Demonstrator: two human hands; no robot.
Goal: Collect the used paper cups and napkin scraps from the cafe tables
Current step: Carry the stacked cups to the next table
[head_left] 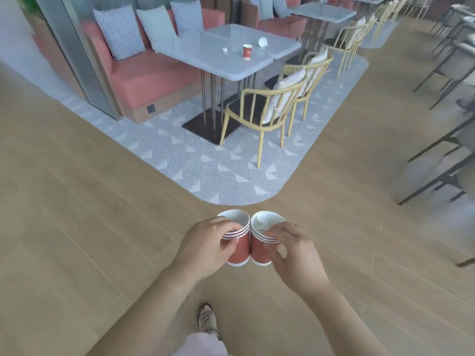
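My left hand (205, 242) grips a stack of red paper cups (240, 249) with white rims. My right hand (293, 250) grips a second stack of red cups (259, 249) whose top cup holds crumpled napkin scraps (264, 223). The two stacks touch side by side above the wooden floor. Ahead, on a white cafe table (205, 57), stand an upright red paper cup (247, 51), a white cup lying on its side (262, 42), and a small napkin scrap (225, 50).
A pink bench with cushions (144, 73) runs behind the table. Yellow chairs (264, 111) stand at its near side on a patterned grey rug (218, 165). Dark-legged grey chairs (447, 155) line the right. More tables (323, 11) stand farther back. My sandalled foot (208, 319) is below.
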